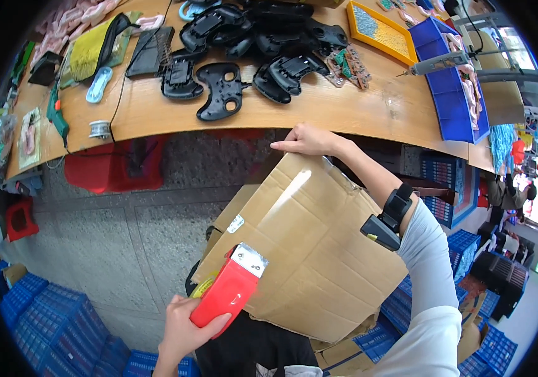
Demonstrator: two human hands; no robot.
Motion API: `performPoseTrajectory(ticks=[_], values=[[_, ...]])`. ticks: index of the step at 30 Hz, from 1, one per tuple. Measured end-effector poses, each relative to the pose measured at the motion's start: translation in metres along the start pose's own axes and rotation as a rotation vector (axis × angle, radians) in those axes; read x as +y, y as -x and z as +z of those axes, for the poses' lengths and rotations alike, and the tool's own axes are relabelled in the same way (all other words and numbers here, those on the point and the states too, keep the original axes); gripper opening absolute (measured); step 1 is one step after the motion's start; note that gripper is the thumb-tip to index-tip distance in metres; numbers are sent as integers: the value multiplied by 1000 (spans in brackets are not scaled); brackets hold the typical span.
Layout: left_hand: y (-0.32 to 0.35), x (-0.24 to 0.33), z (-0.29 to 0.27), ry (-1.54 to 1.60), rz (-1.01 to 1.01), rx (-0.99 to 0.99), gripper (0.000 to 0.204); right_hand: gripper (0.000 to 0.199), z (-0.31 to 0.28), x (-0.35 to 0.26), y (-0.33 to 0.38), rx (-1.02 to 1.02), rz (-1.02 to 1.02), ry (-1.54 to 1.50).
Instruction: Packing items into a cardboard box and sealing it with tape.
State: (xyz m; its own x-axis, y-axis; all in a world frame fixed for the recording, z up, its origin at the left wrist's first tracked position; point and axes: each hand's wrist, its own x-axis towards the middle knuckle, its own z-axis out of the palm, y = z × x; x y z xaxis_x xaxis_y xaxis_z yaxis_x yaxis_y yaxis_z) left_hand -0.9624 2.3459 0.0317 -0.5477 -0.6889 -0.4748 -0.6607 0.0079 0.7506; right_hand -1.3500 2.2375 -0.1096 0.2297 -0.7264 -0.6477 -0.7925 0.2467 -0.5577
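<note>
Gripping the red tape dispenser (234, 289), the left hand (184, 320) is closed around its lower end; the metal plate (250, 259) lies over the near-left part of the cardboard box (325, 232). The box sits slanted in front of the torso. At its far edge, the right hand (310, 139) is partly curled over the cardboard. Beyond lies the wooden surface (357, 107), carrying a single black shell (223, 94), a blue divided bin (448, 110) at right and, farther back, a yellow tray (382, 50).
</note>
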Motion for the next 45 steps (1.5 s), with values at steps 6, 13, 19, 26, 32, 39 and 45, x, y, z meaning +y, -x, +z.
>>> performPoseTrajectory(ticks=[6,13,19,26,32,39,45], values=[[54,-75,-17,-74,-72,-45,31,58,4,23,2,77,16,-133],[88,-128,-2,7,-80,-52,34,55,17,27,-13,74,85,-106],[110,-143,8,38,-13,-133,36,48,11,18,0,108,63,-44],[116,-176,16,1,-10,-35,38,48,16,16,1,128,86,-40],[119,-194,29,72,10,-54,38,48,17,5,5,124,149,3],[76,-233,81,66,140,55,42,45,1,15,10,81,244,143],[57,-238,107,164,191,59,43,45,36,-86,1,-376,233,148]])
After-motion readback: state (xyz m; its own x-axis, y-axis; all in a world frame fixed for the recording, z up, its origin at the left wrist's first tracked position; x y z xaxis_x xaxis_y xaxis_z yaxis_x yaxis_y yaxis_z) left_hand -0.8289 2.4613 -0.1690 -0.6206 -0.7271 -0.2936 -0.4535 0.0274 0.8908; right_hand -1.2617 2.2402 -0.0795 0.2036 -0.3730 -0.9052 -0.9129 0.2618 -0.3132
